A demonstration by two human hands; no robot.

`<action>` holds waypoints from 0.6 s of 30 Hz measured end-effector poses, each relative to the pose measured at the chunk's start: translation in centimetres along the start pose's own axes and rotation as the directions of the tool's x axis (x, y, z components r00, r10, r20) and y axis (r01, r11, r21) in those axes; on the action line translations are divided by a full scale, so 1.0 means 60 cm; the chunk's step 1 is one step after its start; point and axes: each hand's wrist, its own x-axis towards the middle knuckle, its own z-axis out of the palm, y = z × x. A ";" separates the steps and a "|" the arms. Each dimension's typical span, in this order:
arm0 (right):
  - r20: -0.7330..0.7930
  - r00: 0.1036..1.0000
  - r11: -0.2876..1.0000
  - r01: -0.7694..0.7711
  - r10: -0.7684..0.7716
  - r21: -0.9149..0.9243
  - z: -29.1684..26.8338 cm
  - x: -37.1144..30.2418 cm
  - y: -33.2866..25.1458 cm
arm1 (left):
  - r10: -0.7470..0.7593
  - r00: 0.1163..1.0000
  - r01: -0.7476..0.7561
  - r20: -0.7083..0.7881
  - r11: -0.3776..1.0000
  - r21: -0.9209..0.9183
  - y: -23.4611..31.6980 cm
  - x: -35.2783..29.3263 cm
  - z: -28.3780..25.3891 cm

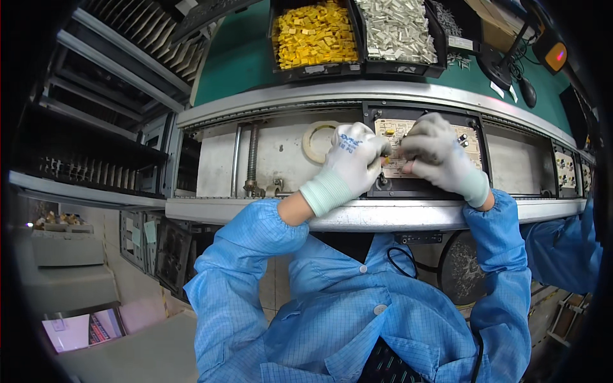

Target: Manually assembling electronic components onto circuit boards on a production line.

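Observation:
A tan circuit board (pixel 391 126) lies in a black frame (pixel 422 187) on the conveyor line, partly covered by my hands. My left hand (pixel 354 159), in a white glove, is at the board's left edge. Its fingertips are pinched on a small yellow block-shaped component (pixel 385 161). Over the middle of the board is my right hand (pixel 439 153), also gloved, with its fingers curled in and bare fingertips showing. Whatever those fingers may hold is hidden. Another yellow component (pixel 389 131) sits on the board, and dark cylindrical parts (pixel 463 139) stand near its right edge.
Beyond the rail stand a black bin of yellow components (pixel 316 35) and a bin of silver-white parts (pixel 399 32). A tape roll (pixel 317 142) lies left of the frame. More boards (pixel 565 169) sit farther right, near another person's blue sleeve (pixel 565 249). A rack (pixel 96 172) stands left.

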 end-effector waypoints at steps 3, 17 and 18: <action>-0.233 0.960 0.987 -0.145 0.158 0.071 -0.020 -0.007 0.005 | 0.051 0.999 -0.050 -0.011 0.994 0.102 0.008 0.004 0.017; -0.391 0.918 0.992 -0.101 0.061 -0.082 -0.011 -0.014 0.023 | 0.179 0.982 -0.183 0.052 0.978 0.098 0.004 0.038 0.034; -0.403 0.914 0.991 -0.096 0.050 -0.095 -0.010 -0.014 0.025 | 0.184 0.981 -0.189 0.059 0.977 0.100 0.003 0.039 0.034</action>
